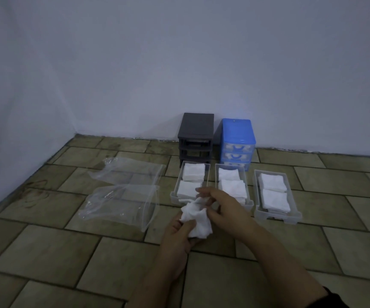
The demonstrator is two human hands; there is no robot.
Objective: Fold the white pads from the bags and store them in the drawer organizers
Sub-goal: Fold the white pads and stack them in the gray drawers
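white pad (pixel 198 221), crumpled and unfolded, is held above the floor: left hand (pixel 180 234) grips its lower edge, right hand (pixel 221 205) pinches its top. two bags (pixel 121 192) lie flat at left, apparently emptied; three drawers (pixel 277 213) at right hold folded pads, so this looks among the last.

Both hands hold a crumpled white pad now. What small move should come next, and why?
Probably spread it flat: the crumpled white pad, gripped by the left hand and pinched by the right hand, is still unfolded, unlike the folded pads in the clear plastic drawers.
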